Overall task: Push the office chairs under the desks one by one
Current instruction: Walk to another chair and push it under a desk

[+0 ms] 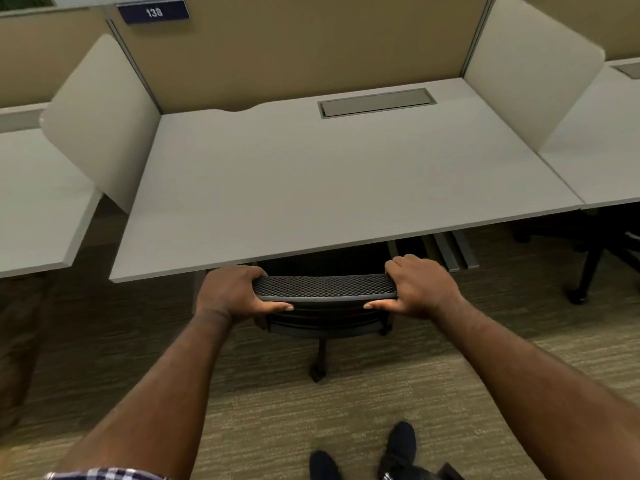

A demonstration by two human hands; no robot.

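A black office chair (323, 288) with a mesh backrest stands at the front edge of a pale grey desk (311, 188). Its seat is hidden under the desktop; the backrest's top rail and one caster leg show. My left hand (230, 292) grips the left end of the backrest top. My right hand (420, 287) grips the right end. The backrest sits just in front of the desk's edge.
White side dividers (104, 123) and a tan back panel with a sign reading 138 (153, 12) enclose the desk. Neighbouring desks (31, 209) lie left and right. Another chair's black legs (588, 268) stand under the right desk. Carpet and my shoes (398, 445) are below.
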